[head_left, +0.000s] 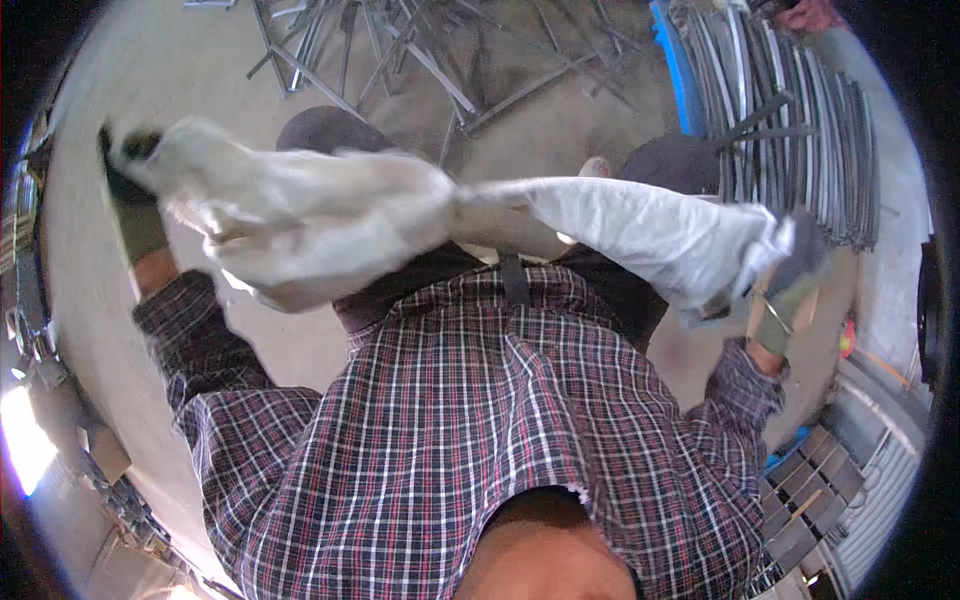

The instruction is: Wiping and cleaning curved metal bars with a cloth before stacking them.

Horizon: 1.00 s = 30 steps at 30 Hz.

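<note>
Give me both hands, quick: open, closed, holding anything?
Left hand: closed on one end of the white cloth; fingers blurred.
Right hand: closed on the other end; fingers blurred too.

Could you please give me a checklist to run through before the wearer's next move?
1. Left hand has one end of the white cloth: ok, at the left of the view.
2. Right hand has the other end: ok.
3. Cloth spread flat: not ok, it is bunched and narrows near the middle.
4. Finger grip firm on both ends: cannot tell, both hands are blurred.
5. Floor ahead free of loose metal bars: not ok, many lie scattered there.
6. Right hand clear of the stacked bars: cannot tell, they meet in this view.
</note>
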Available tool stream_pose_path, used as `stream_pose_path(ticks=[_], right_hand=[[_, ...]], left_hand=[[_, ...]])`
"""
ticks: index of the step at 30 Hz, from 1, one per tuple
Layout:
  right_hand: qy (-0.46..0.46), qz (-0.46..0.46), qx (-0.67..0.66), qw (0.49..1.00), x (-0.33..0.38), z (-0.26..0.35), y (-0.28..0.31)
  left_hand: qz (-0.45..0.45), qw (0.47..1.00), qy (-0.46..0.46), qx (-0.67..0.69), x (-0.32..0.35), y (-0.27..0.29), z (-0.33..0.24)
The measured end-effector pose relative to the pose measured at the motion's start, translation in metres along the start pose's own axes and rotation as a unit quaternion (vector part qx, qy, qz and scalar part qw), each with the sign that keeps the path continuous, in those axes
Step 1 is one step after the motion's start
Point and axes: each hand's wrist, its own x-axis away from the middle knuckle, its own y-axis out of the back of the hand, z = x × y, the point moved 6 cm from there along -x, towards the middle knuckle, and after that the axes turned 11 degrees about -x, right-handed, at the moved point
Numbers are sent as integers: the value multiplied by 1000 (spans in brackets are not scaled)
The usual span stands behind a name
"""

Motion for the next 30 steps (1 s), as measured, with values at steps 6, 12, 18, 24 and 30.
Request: stream_pose_path(ticks=[6, 12, 18, 24, 30], right_hand=[[237, 347, 59, 905, 49, 210, -206], [277, 363, 176, 872, 67, 176, -218], [258, 54, 316, 911, -10, 160, -52], [180, 49, 317, 930, 17, 91, 34], [223, 72, 255, 938, -26, 97, -34]], left_hand=[[93, 880, -72, -460, -20, -163, 123], [205, 475, -274, -810, 73, -322, 153], [194, 494, -215, -820, 53, -282, 169], [-30, 784, -61, -618, 35, -251, 117], [-282, 733, -281, -551, -28, -171, -71]])
